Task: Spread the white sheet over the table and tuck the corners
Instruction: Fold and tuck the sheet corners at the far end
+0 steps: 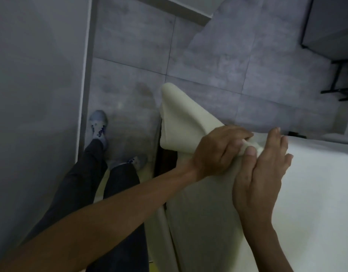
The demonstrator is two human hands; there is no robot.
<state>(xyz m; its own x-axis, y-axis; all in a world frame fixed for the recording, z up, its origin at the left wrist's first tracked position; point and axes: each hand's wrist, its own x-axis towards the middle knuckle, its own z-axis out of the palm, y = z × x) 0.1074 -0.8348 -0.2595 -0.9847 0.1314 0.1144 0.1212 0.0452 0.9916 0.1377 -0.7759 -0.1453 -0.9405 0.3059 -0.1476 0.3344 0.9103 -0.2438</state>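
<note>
Grey stone-look floor tiles (208,61) fill the upper view, with a pale wall (32,95) and its light skirting strip down the left side and a dark cabinet with black metal legs (338,79) at the upper right. The table (166,156) takes up the lower right; only a sliver of its dark edge shows at the near-left corner, the rest lying under the white sheet (316,193). The sheet covers the top flat and hangs down the left edge, while at the corner a loose flap of it stands up in a rounded fold, lifted off the table. The person's dark-trousered legs (81,183) and grey shoes stand on the floor beside the table's left edge. The left arm reaches in bare from the lower left, fully extended; the left hand (218,152) is closed in a fist around bunched sheet at the corner, knuckles up. The right hand (261,173) lies just beside it, fingers extended and loosely spread, thumb pressing the gathered cloth against the left hand's fingers.
</note>
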